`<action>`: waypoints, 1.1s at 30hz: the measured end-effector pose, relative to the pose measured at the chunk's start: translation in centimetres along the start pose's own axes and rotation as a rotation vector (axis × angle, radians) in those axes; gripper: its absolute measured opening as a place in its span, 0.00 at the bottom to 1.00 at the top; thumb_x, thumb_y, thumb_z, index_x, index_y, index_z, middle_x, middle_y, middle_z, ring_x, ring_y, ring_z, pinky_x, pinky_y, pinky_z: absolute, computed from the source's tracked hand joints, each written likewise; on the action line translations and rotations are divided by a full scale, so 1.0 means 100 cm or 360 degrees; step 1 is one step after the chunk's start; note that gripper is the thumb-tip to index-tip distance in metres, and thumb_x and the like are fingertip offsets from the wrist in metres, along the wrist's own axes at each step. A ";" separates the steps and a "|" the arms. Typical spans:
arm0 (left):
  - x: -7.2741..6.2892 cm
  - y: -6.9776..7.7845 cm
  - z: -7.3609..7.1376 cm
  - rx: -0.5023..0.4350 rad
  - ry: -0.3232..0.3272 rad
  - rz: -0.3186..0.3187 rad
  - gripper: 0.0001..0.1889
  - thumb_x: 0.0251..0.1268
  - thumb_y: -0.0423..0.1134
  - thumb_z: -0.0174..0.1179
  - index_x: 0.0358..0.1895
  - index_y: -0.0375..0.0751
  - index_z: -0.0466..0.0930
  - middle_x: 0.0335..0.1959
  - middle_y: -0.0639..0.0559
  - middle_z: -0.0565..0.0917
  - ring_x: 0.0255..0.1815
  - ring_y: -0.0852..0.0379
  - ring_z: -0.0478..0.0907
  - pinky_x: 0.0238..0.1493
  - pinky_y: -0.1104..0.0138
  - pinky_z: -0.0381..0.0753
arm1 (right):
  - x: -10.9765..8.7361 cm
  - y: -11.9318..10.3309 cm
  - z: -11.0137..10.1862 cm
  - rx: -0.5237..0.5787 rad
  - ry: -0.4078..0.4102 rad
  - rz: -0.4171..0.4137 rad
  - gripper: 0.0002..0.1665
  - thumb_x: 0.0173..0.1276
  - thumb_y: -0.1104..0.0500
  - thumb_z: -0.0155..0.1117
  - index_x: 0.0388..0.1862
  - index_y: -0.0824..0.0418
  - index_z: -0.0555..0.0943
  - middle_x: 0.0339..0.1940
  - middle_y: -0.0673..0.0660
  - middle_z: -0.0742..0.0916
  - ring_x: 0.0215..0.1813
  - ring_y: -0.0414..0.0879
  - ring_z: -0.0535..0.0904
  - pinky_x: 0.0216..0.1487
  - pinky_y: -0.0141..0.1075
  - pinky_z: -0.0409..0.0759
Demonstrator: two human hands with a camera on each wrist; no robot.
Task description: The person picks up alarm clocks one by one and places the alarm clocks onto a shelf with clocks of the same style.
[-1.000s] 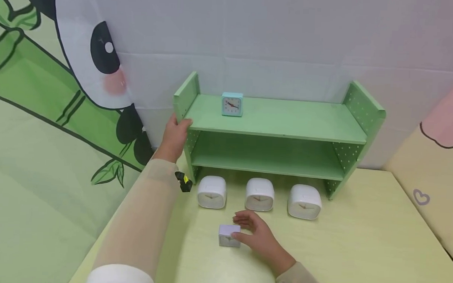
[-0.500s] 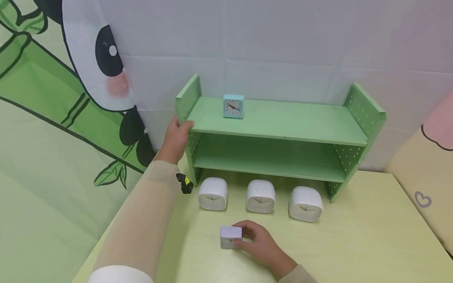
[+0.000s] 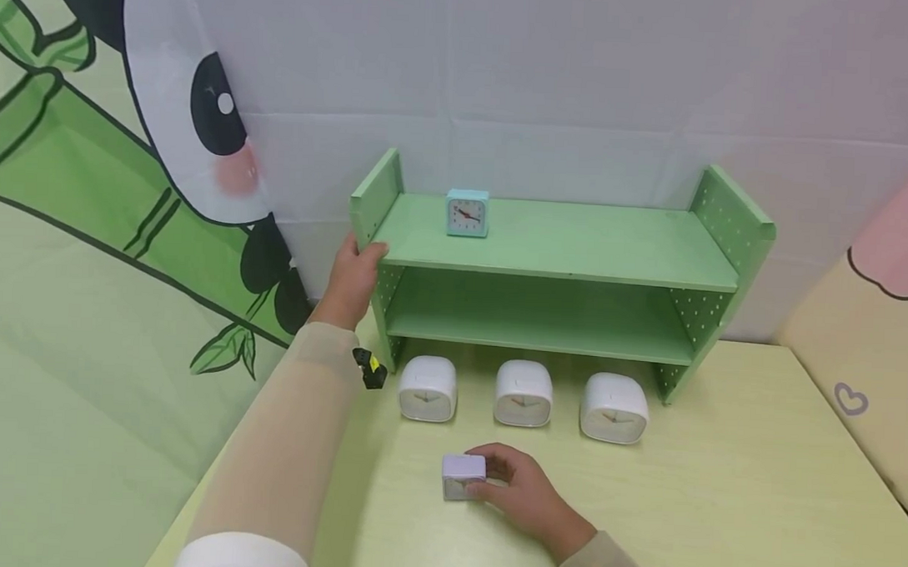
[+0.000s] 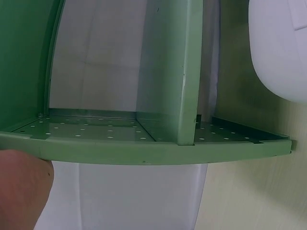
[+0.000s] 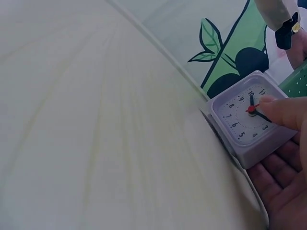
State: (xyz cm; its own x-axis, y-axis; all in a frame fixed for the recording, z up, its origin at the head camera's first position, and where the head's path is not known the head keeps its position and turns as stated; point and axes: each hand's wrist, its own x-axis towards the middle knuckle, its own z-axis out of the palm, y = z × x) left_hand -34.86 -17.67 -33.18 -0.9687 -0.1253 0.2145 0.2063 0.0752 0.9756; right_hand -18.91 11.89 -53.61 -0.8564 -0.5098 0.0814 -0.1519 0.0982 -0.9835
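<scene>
Our right hand (image 3: 523,493) pinches the lilac alarm clock (image 3: 462,467), nearer the left edge of the desk (image 3: 724,493); our left hand (image 3: 351,281) grips the green shelf (image 3: 575,242). Pinched off-centre, the clock could twist loose.

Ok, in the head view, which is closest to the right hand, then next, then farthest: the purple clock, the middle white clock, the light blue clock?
1. Purple analog clock, gripped by the right hand.
2. Middle white analog clock, on the table, just beyond the hand.
3. Light blue analog clock, up on the green shelf, toward its left end.
</scene>
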 end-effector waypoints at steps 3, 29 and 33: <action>0.001 -0.002 -0.001 0.0014 0.0006 -0.0008 0.31 0.78 0.44 0.51 0.80 0.49 0.58 0.74 0.47 0.68 0.73 0.50 0.64 0.75 0.51 0.59 | 0.000 -0.001 0.000 0.0024 0.0005 0.0001 0.21 0.70 0.61 0.72 0.60 0.62 0.81 0.55 0.57 0.87 0.58 0.52 0.83 0.59 0.35 0.79; 0.001 -0.003 -0.001 -0.0001 -0.0014 -0.0020 0.31 0.78 0.44 0.50 0.81 0.50 0.57 0.74 0.46 0.67 0.73 0.49 0.63 0.75 0.49 0.59 | -0.002 -0.039 -0.030 -0.0027 0.0135 -0.0174 0.28 0.73 0.64 0.68 0.68 0.71 0.74 0.56 0.64 0.85 0.60 0.48 0.81 0.64 0.36 0.76; 0.002 -0.004 -0.001 -0.0003 -0.0016 -0.0008 0.31 0.78 0.44 0.50 0.81 0.49 0.57 0.74 0.45 0.67 0.72 0.49 0.64 0.75 0.49 0.60 | -0.003 -0.048 -0.043 -0.0055 0.0196 -0.0225 0.28 0.72 0.65 0.68 0.68 0.71 0.74 0.56 0.64 0.85 0.59 0.47 0.82 0.63 0.35 0.77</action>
State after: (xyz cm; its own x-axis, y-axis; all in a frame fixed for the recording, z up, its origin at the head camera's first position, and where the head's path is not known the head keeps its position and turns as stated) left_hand -35.15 -17.87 -33.52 -0.9710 -0.1158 0.2094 0.2020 0.0726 0.9767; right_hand -20.08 15.21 -48.19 -0.8789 -0.4124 0.2395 -0.2900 0.0635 -0.9549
